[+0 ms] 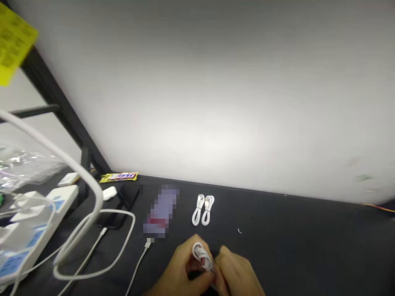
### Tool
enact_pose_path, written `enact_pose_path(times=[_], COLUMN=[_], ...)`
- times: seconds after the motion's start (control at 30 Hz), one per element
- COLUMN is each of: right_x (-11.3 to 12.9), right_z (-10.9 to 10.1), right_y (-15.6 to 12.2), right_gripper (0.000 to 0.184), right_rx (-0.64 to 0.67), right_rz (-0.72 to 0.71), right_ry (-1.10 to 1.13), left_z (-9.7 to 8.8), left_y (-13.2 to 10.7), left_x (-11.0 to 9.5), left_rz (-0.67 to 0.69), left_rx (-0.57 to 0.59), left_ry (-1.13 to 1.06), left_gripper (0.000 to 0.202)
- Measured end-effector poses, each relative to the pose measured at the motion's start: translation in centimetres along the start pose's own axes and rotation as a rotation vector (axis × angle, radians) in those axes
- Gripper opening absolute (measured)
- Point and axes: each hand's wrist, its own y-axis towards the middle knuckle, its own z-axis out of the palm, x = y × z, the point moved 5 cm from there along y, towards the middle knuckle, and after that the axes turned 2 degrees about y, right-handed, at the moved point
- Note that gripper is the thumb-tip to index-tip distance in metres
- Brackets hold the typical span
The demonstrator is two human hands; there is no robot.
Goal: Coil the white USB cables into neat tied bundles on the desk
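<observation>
Nearest us, our left hand [180, 271] and right hand [239, 275] meet over the black table [293, 246], both grips closed on a small coiled white cable [201, 254], seemingly to hold its loops together, near two matching white coiled cables [203, 209] lying side by side.

At 6 o'clock the bottom edge cuts off the left hand [182, 272] and right hand [238, 274], whose fingers hide the lower part of the coiled cable [201, 255] they grip. At 7 o'clock a pixelated patch [161, 216] masks something on the table [293, 238]. At 10 o'clock the yellow sheet [14, 39] runs off frame, its print unreadable.
</observation>
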Motion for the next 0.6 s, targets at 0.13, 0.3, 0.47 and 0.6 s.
enact_pose_path(times=[0.13, 0.3, 0.47, 0.6], right_x=[0.0, -0.5, -1.3, -1.8], right_z=[0.1, 1.0, 2.0, 3.1], right_y=[0.1, 0.1, -0.1, -1.0], right_gripper=[0.028, 0.026, 0.033, 0.047], right_rx=[0.03, 0.046, 0.121, 0.209], right_rz=[0.006, 0.163, 0.449, 0.803], right_ry=[-0.024, 0.244, 0.645, 1.0], left_z=[-0.8, -1.5, -1.6, -1.4], left_y=[0.1, -0.3, -0.6, -1.0], left_x=[-1.3, -1.3, -1.8, -2.3], left_rz=[0.183, 0.307, 0.46, 0.59], left_rx=[-0.046, -0.088, -0.12, -0.103], left_ry=[0.373, 0.51, 0.617, 0.697], left_gripper=[0.004, 0.013, 0.023, 0.025])
